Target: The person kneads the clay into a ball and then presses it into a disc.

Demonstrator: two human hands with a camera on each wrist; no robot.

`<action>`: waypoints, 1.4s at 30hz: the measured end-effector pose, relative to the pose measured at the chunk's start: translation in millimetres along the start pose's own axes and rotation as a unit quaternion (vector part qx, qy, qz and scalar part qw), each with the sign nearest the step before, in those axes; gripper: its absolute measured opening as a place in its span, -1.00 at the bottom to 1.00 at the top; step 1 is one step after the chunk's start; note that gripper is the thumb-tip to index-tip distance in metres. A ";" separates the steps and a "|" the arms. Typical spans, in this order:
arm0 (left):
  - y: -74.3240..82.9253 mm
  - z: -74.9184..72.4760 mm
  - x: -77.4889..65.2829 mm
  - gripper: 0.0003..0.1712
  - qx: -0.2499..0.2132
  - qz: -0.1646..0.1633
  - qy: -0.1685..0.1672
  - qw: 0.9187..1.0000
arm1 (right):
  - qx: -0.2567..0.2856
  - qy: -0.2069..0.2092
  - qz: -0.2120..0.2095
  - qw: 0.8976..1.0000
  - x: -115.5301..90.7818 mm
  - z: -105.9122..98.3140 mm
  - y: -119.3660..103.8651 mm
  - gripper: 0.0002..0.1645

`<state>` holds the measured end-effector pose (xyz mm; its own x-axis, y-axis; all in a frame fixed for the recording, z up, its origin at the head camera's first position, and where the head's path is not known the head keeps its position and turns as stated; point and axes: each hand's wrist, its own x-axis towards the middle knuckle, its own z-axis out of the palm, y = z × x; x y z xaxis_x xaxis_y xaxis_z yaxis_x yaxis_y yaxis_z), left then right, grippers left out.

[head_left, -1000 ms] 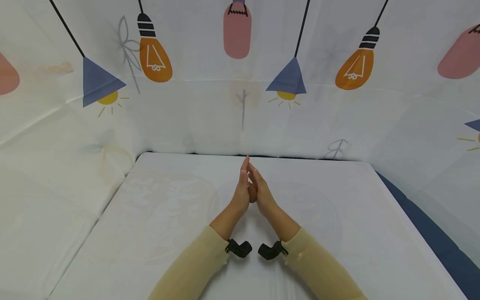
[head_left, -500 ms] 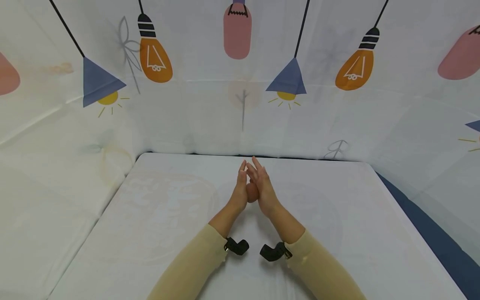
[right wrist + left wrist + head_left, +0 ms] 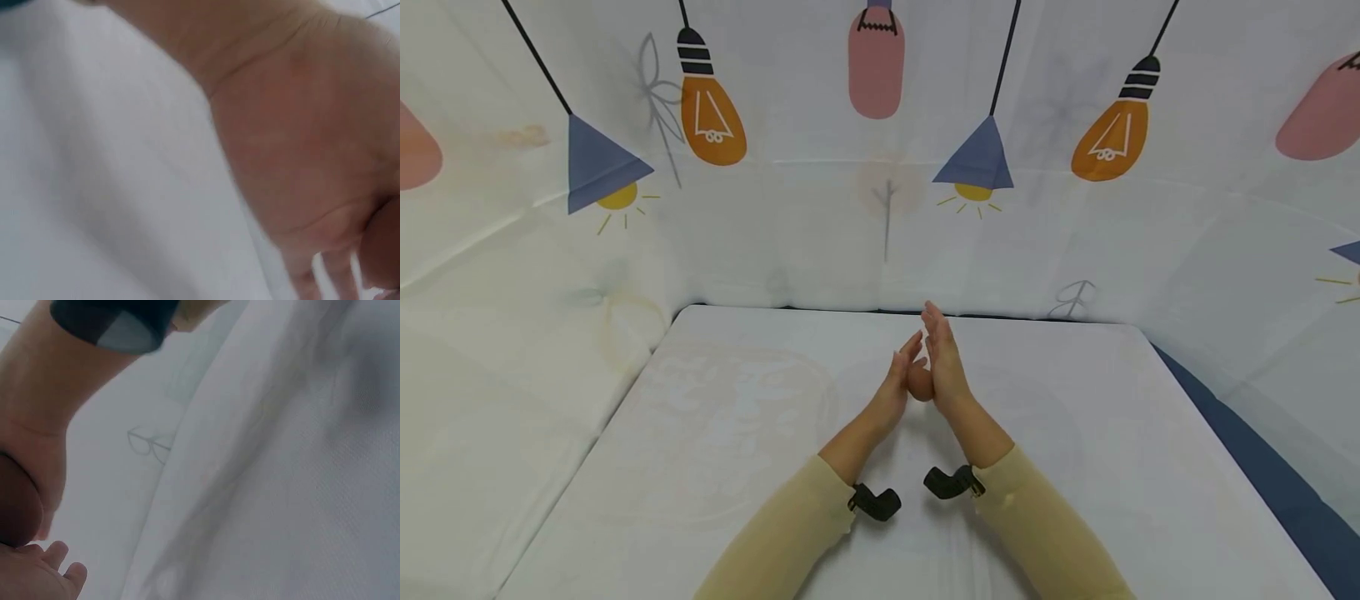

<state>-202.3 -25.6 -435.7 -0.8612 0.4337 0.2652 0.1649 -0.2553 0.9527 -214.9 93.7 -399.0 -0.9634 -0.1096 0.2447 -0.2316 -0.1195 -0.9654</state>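
A smooth reddish-brown ball (image 3: 921,384) is pressed between the two palms, a little above the white table. On its left side lies my left hand (image 3: 891,396), fingers extended and slanting up to the right. My right hand (image 3: 950,371) flanks it on the other side, fingers straight and reaching further forward than the left ones. The left wrist view has the ball (image 3: 17,503) at its left edge, between the left hand (image 3: 34,575) below and the other palm above. In the right wrist view, the ball (image 3: 384,250) sits against the right palm (image 3: 294,144), partly cut off.
Under the hands spreads a white-covered table (image 3: 760,483). Behind it hangs a white cloth (image 3: 805,225) printed with lamps and bulbs. Each wrist carries a small black camera (image 3: 877,502), and dark blue fabric (image 3: 1247,450) shows past the right table edge.
The palms slide against each other around the ball: the right hand has moved forward past the left fingertips. Both hands and the ball have shifted slightly right.
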 end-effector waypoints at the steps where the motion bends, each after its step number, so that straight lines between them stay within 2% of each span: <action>1: 1.7 0.8 0.3 0.36 -0.002 0.004 -0.005 1.000 | -0.012 0.006 0.003 1.000 1.2 -1.3 1.5 -0.24; 5: 9.9 4.5 -0.2 0.37 0.004 0.015 -0.007 1.000 | -0.044 0.014 0.020 0.999 4.7 -5.2 10.6 -0.25; 11: 13.3 9.4 0.6 0.25 0.000 0.037 0.027 0.999 | -0.020 0.000 0.035 0.999 3.5 -2.3 25.2 -0.28; 16: 8.2 11.5 0.6 0.04 0.068 0.040 0.081 0.994 | -0.019 -0.023 0.029 0.999 -6.2 7.9 26.0 -0.24; 18: 8.3 11.8 1.4 0.02 0.088 0.048 0.100 0.990 | -0.025 -0.030 0.029 0.999 -9.9 12.8 23.8 -0.23; 21: 11.0 10.9 4.0 0.12 0.101 0.056 0.124 0.985 | -0.021 -0.037 0.032 0.999 -13.7 18.4 20.8 -0.25; 25: 13.6 5.5 7.2 0.23 0.107 0.036 0.154 0.982 | -0.021 -0.066 0.030 0.997 -17.4 20.3 18.2 -0.26; 30: 13.5 -3.7 8.3 0.21 0.122 -0.006 0.172 0.978 | -0.012 -0.115 0.012 0.993 -22.8 17.8 10.9 -0.08; 33: 11.9 -8.1 8.8 0.13 0.134 -0.033 0.154 0.978 | 0.010 -0.123 0.003 0.992 -24.1 16.0 4.0 -0.04; 38: 10.9 -9.9 6.0 -0.07 0.159 -0.078 0.081 0.981 | 0.048 -0.097 -0.005 0.994 -19.2 10.8 -3.5 -0.01; 40: 10.9 -8.5 4.2 -0.12 0.160 -0.087 0.052 0.982 | 0.063 -0.081 0.000 0.995 -15.9 8.7 -4.9 0.03; 42: 11.5 -6.0 2.5 -0.13 0.150 -0.083 0.029 0.985 | 0.069 -0.064 0.006 0.996 -12.8 7.2 -6.0 0.05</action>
<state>-205.5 -32.7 -425.0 -0.9125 0.3963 0.1012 0.1468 0.0864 0.9854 -200.2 88.7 -395.7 -0.9389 -0.2357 0.2509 -0.1905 -0.2512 -0.9490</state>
